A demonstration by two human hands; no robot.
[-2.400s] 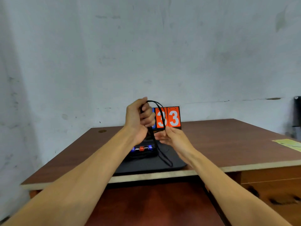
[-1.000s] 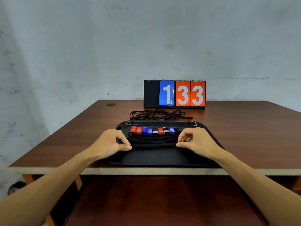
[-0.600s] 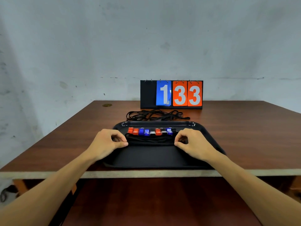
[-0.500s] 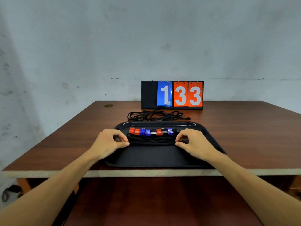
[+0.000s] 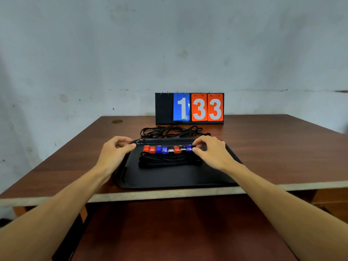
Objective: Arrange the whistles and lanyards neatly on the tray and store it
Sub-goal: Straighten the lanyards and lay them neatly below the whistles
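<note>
Maybe halfway, I think. Whistles (image 5: 167, 149) sit in tidy row at far side of tray (image 5: 169, 178). Folded lanyards (image 5: 169, 161) lie in neat bundle on tray, just in front of row. Left to do: loose lanyards (image 5: 173, 131) lie in messy pile on surface (image 5: 282, 147) just behind tray, and tray not put away yet. Left hand (image 5: 114, 149) by tray's far left corner, fingers curled, thumb close to them — cannot tell if it holds anything. Right hand (image 5: 209, 149) at tray's far right — thumb and finger pinch last of whistles.

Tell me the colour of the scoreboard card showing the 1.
Blue card with a white digit, clearest in the head view.
</note>
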